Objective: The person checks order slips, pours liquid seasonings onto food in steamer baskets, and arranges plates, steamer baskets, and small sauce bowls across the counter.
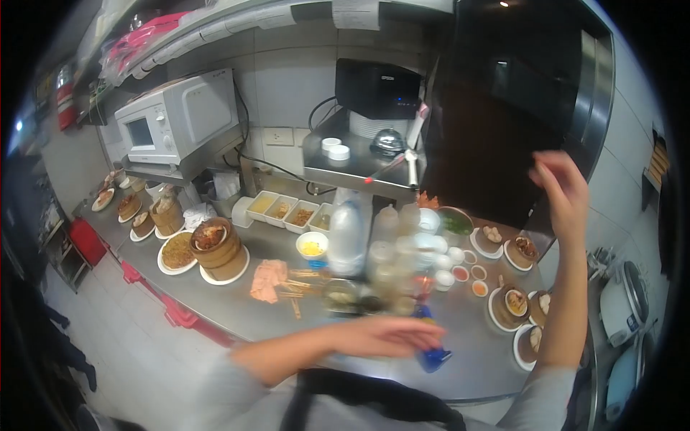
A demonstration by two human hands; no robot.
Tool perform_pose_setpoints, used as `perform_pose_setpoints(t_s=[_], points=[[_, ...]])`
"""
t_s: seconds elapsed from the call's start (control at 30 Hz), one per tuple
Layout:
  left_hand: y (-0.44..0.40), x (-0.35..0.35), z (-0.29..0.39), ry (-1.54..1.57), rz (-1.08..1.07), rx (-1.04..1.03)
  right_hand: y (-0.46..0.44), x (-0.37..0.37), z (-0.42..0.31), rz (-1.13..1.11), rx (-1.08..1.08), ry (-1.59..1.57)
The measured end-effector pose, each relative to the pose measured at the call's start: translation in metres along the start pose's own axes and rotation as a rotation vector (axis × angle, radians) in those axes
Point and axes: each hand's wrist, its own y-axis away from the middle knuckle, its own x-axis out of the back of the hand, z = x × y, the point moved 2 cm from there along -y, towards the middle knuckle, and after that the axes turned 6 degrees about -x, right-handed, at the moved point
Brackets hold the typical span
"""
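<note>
the left hand (pixel 384 335), grip released, hovers over the table (pixel 471 345) near a blue object (pixel 435 359); the right hand (pixel 566 188) is raised, its grip too blurred to tell.

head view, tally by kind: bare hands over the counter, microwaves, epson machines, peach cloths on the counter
Hands: 2 (left hand, right hand)
Microwave: 1
Epson machine: 1
Peach cloth: 1
Total: 5

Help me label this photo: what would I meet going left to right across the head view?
Microwave, pink cloth, yellow-filled bowl, left hand, orange sauce cup, right hand.
</note>
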Motion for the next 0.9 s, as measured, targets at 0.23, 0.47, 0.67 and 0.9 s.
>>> perform_pose_setpoints(t_s=[0.23, 0.47, 0.67, 0.9], points=[[0.252, 0.036, 0.045, -0.142, 0.790, -0.123, -0.177, -0.191, -0.062, -0.212, 0.078, -0.012], [0.393, 0.046, 0.054, -0.185, 1.223, -0.131, -0.208, -0.296, -0.045, 0.157, 0.058, -0.535], [0.447, 0.070, 0.016, -0.223, 1.360, 0.023, 0.058, -0.418, -0.051, -0.345, -0.372, -0.802], [0.412, 0.091, -0.069, -0.940, 1.153, 0.348, 0.337, -0.508, 0.073, -0.422, -0.962, -0.497]])
